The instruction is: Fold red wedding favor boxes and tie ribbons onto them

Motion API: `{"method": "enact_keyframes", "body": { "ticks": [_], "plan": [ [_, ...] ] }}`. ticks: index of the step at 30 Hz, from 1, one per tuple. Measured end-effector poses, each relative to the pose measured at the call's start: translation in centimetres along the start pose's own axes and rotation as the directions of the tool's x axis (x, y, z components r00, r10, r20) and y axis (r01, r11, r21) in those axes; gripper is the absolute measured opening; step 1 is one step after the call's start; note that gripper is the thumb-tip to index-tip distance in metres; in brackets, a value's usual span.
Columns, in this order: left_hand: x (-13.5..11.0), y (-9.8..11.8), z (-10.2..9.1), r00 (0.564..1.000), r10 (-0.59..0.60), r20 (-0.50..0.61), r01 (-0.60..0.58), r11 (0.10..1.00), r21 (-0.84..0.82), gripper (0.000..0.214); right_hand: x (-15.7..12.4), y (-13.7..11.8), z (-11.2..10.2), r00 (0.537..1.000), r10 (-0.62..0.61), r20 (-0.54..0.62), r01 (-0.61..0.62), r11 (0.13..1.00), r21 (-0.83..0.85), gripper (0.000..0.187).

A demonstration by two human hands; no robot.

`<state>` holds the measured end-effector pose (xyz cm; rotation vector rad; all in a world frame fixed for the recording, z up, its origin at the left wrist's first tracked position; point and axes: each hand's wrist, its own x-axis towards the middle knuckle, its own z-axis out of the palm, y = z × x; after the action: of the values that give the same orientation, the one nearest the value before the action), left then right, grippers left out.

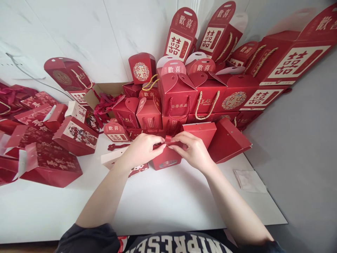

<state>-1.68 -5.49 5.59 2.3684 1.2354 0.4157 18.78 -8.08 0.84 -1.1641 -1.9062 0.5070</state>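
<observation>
A small red gift box [164,160] with an oval window on its near face stands on the white table in front of me. At its top is a red ribbon [168,139], gathered between both hands. My left hand [143,146] pinches the ribbon from the left, thumb against fingers. From the right, my right hand [193,147] pinches it too, its fingertips close to the left ones. The far side of the box is hidden. Partly behind my left wrist lies a white and red box [112,158] with a cartoon print.
Stacked red gift boxes [179,91] with rope handles line the wall. Two plain red bags [229,140] stand right of my hands. More red boxes [58,165] crowd the left, near a carton [104,92] of ribbons. A folded cloth [249,181] lies near the right table edge.
</observation>
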Motion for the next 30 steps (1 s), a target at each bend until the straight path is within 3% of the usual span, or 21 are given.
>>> {"method": "enact_keyframes", "body": {
  "ticks": [9,14,21,30],
  "plan": [
    [0.2,-0.6,0.0,0.996,0.088,-0.014,-0.087,0.993,0.078,0.021,0.1,0.2,0.0,0.998,-0.06,0.005,0.06,0.996,-0.067,0.007],
    [0.2,-0.5,0.1,0.991,0.124,-0.051,-0.119,0.989,0.082,0.024,0.0,-0.4,0.5,0.998,0.028,-0.052,-0.035,0.991,-0.129,0.007],
    [0.1,0.3,0.8,0.995,-0.029,-0.093,0.032,0.999,0.037,0.029,-0.1,-0.5,0.4,0.998,0.032,-0.053,-0.038,0.992,-0.123,0.008],
    [0.0,0.0,0.7,0.996,-0.067,-0.056,0.064,0.996,-0.066,0.02,-0.1,-0.8,0.6,0.997,0.047,-0.062,-0.056,0.987,-0.151,0.008]
  ]
}}
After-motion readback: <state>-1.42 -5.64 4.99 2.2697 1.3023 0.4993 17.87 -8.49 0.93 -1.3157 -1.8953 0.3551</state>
